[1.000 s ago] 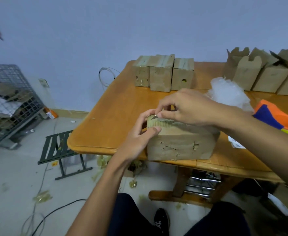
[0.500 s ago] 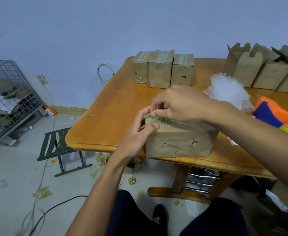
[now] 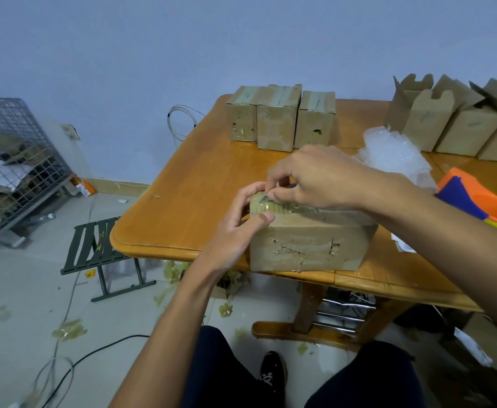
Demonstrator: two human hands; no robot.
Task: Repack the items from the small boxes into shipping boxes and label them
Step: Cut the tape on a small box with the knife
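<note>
A taped cardboard box (image 3: 309,245) lies on its side at the front edge of the wooden table (image 3: 188,195). My left hand (image 3: 238,228) grips the box's left end, thumb on the front face and fingers curled over the top corner. My right hand (image 3: 317,178) reaches over the box top and pinches a small metal blade (image 3: 266,197) at the taped top-left corner. The tape on top is yellowed and wrinkled.
Three taped small boxes (image 3: 281,119) stand at the table's back. Several open cardboard boxes (image 3: 453,119) line the back right. Bubble wrap (image 3: 394,154) and an orange and blue tape dispenser (image 3: 482,201) lie to the right. A folding stool (image 3: 100,248), wire cage (image 3: 14,166) and tape scraps are on the floor.
Both hands have stayed at the box's top-left corner; my right hand's fingers have shifted slightly as they work at the tape. The box has not moved.
</note>
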